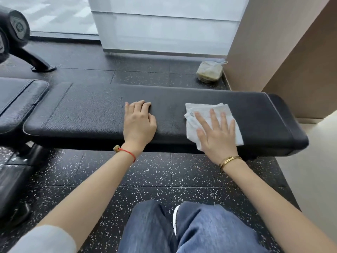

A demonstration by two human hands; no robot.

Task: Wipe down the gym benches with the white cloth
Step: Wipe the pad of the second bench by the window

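A long black padded gym bench (87, 110) runs across the view in front of me. A folded white cloth (206, 112) lies on its right part. My right hand (217, 136) presses flat on the cloth with fingers spread, a gold bangle on the wrist. My left hand (139, 123) rests palm down on the bare pad near the middle, fingers loosely curled over the top, holding nothing; a red string bracelet is on that wrist.
A second black pad (16, 99) adjoins the bench at the left, with a machine frame (36, 61) behind it. A bagged container (209, 72) sits on the speckled rubber floor by the beige wall (273, 52). My jeans-clad legs (191, 229) are below.
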